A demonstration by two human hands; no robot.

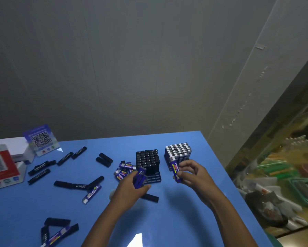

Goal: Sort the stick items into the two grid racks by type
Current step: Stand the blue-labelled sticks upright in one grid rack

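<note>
- Your right grip [190, 172] pinches one blue stick [175, 171] upright, just before the white-capped rack [178, 151].
- Your left grip [131, 188] holds several blue sticks [139, 177], touching the black rack [148, 162] on the desk [185, 220].

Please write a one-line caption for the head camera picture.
Right hand brings a blue stick to the white-capped rack; left hand holds more.

— Where do your two racks stand?
— Your black plastic grid rack [148, 164] holds upright black sticks; its front rows are empty. Just to its right, your second grid rack [178, 154] is packed with white-capped blue sticks.
— And the loose ones?
— Black rectangular sticks [70, 185] lie scattered flat to the left; blue labelled sticks [123, 171] are piled beside the black rack.
</note>
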